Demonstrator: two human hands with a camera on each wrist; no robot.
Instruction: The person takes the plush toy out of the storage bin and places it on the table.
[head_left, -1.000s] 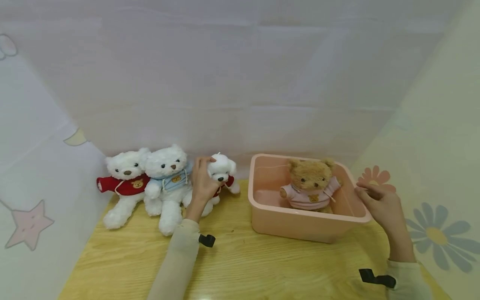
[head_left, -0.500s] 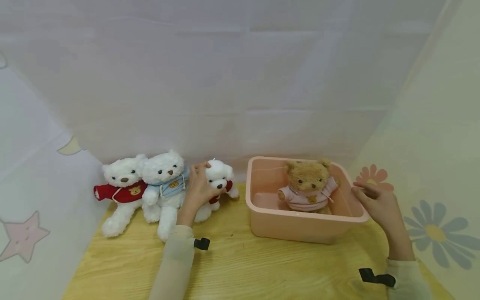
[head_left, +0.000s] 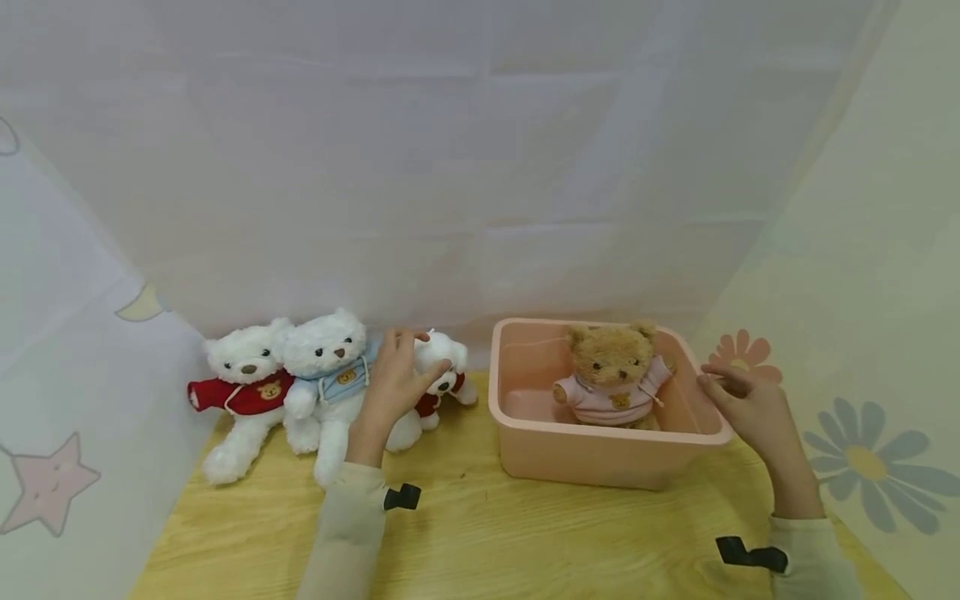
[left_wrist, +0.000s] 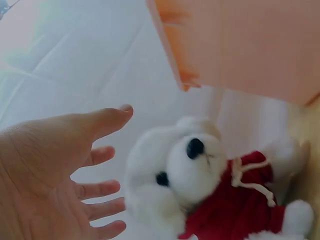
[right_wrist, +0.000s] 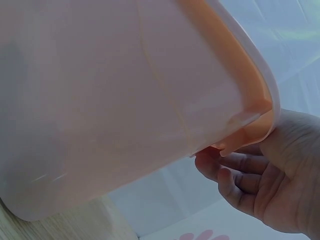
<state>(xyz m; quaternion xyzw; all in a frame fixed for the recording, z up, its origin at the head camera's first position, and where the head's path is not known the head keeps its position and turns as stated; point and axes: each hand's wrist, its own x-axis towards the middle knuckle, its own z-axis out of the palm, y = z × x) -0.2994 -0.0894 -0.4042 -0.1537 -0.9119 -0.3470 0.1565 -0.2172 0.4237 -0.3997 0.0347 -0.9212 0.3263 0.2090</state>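
My left hand (head_left: pixel 392 379) is held up before a small white plush dog (left_wrist: pixel 175 165) in a red hoodie. In the left wrist view its fingers are spread and a gap shows between them and the dog's head; in the head view the thumb overlaps the face. On the right, my right hand (head_left: pixel 753 412) grips the end rim of a pink plastic bin (head_left: pixel 577 454), its fingers curled under the lip (right_wrist: pixel 272 95). A brown teddy bear (head_left: pixel 613 367) in a pale pink hoodie sits inside the bin.
Left of the dog sit a white teddy bear (head_left: pixel 326 346) in a light blue hoodie and another white teddy bear (head_left: pixel 247 367) in red. All stand on a wooden table (head_left: pixel 480 542) against a pale cloth backdrop (head_left: pixel 450 167).
My left thumb has risen from below the dog's nose to across its face in the head view. The scene shifts slightly down and left in that view. My right hand keeps its grip.
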